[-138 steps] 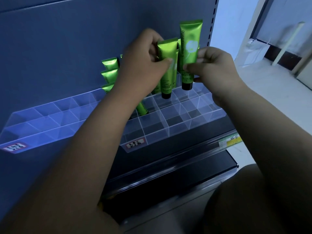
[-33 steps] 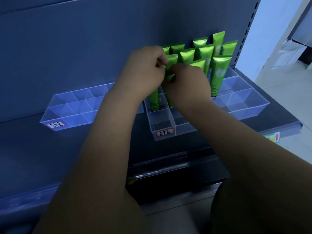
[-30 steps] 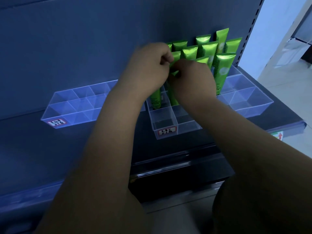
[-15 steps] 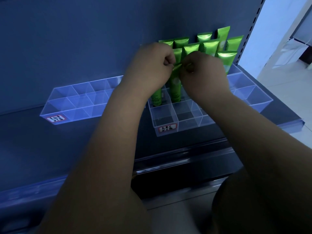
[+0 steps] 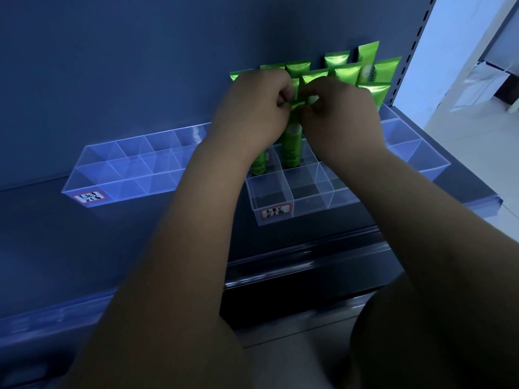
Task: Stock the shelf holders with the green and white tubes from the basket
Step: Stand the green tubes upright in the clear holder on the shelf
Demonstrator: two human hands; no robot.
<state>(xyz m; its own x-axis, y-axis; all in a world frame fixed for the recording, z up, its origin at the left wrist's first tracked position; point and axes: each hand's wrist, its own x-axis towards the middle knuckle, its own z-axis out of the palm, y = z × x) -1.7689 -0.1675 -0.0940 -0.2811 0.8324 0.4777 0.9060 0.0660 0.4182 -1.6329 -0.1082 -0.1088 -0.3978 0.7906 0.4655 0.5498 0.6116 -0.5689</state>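
Both raised: left hand (image 5: 252,110), right hand (image 5: 341,116), fingers curled, pinching tube (image 5: 292,147) top.

You held one glossy green tube (image 5: 292,147) upright, cap down, in a cell of the clear divided holder (image 5: 309,192), its crimped top pinched between your left hand (image 5: 252,108) and right hand (image 5: 342,113), with more green tubes (image 5: 346,71) standing upright in the cells behind it.

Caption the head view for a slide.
Left hand and right hand pinch the top of a green tube standing in a clear divided holder, before rows of other green tubes.
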